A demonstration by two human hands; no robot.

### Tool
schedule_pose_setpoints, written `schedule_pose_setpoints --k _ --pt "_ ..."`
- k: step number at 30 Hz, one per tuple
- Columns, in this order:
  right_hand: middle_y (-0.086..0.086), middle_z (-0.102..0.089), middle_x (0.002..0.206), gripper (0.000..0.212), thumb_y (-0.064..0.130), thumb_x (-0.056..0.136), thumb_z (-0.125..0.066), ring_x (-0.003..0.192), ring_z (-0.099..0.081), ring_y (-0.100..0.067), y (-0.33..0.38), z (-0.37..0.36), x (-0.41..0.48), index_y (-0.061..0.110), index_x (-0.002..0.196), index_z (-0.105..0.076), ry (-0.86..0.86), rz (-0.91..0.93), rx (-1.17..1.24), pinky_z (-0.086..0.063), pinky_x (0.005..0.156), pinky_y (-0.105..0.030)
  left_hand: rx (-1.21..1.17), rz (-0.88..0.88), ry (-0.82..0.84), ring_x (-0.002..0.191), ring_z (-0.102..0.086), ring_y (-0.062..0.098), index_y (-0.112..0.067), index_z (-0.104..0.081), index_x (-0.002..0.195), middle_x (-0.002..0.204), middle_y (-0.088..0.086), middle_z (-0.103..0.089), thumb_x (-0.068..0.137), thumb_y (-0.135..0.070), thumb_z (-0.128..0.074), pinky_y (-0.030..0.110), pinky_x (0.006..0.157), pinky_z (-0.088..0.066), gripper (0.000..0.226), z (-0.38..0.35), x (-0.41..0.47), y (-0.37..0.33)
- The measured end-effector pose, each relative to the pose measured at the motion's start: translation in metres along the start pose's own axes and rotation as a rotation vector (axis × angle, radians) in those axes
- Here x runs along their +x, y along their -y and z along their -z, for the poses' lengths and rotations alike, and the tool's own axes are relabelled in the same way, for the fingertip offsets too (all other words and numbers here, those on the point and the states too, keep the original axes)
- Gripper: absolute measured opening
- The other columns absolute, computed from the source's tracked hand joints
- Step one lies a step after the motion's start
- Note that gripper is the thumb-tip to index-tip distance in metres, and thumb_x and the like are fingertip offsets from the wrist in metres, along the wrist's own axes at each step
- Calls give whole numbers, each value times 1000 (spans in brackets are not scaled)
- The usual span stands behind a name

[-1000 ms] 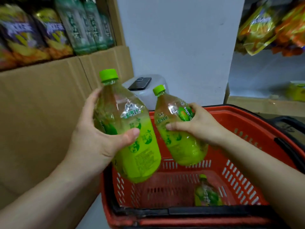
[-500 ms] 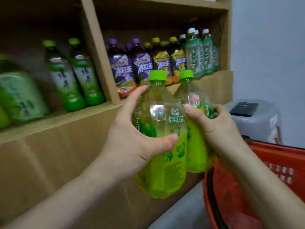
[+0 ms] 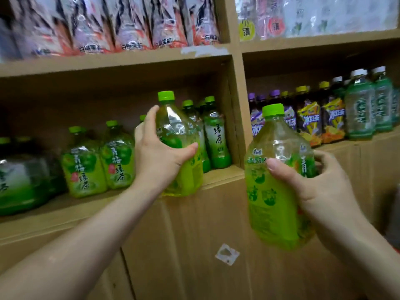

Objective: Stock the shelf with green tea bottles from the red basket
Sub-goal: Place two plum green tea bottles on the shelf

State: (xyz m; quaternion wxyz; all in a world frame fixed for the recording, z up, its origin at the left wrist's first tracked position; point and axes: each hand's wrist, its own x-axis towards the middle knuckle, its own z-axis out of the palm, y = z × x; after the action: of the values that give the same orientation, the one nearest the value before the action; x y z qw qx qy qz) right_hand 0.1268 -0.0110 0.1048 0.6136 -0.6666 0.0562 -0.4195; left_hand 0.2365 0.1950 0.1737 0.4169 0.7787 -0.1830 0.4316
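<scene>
Just behind the left hand (image 3: 159,163) and its bottle (image 3: 174,128) stand slim green bottles (image 3: 217,137)

left hand (image 3: 160,156) stretched forward and high, thumb and fingers curled round a green tea bottle (image 3: 181,131); right hand (image 3: 320,187) lower and nearer, thumb across the front of a second bottle (image 3: 270,202), fingers wrapped behind.

Snack bags (image 3: 129,22) in row, upper left of frame. Pale packets (image 3: 324,16) upper right, blurred. Right of centre: purple-capped bottles (image 3: 256,126), yellow-capped bottles (image 3: 308,124) beside them, white-capped green bottles (image 3: 360,113) far right. White sticker (image 3: 227,254) lower centre.
</scene>
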Motion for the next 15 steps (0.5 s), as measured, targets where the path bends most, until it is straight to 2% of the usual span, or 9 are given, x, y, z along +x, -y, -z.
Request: schedule_pose_setpoints --k 3,5,7,10,13,15 --pt "8 -66 104 101 80 25 -73 96 -66 -16 11 -24 -2 33 111 -52 15 4 -24 -54 88 -49 118 44 16 105 -39 8 -44 -23 143 146 0 -33 62 -48 -83 26 80 -37 101 -1 22 31" --pt "8 -65 104 103 81 23 -73 96 -65 -17 16 -42 -4 33 112 -52 18 2 -27 -54 87 -48 166 72 37 110 -48 18 -49 -21 141 146 2 -32 61 -52 -81 30 78 -44 100 -6 29 52" --pt "8 -64 105 103 79 23 -72 96 -64 -16 19 -62 -6 33 113 -50 20 3 -29 -54 86 -48 175 146 53 119 -50 30 -51 -19 138 147 8 -30 60 -55 -80 40 84 -50 100 -11 36 68" --pt "7 -66 104 106 78 21 -74 95 -66 -17 23 -92 -8 31 114 -51 22 1 8 -55 86 -49 164 193 130 130 -40 37 -50 -15 140 149 14 -23 64 -57 -77 47 95 -44 98 -13 45 83" --pt "4 -68 103 115 82 14 -74 93 -69 -19 29 -125 -7 29 113 -52 18 6 85 -56 85 -49 61 124 195 139 -26 28 -46 -23 141 150 4 -21 76 -55 -68 47 109 -32 79 12 43 84" --pt "3 -69 103 116 83 12 -73 92 -70 -18 34 -149 -7 28 111 -53 18 24 137 -57 84 -49 -165 -10 206 134 -35 12 -42 -42 133 142 -8 -35 82 -45 -65 43 108 -37 57 43 33 85"
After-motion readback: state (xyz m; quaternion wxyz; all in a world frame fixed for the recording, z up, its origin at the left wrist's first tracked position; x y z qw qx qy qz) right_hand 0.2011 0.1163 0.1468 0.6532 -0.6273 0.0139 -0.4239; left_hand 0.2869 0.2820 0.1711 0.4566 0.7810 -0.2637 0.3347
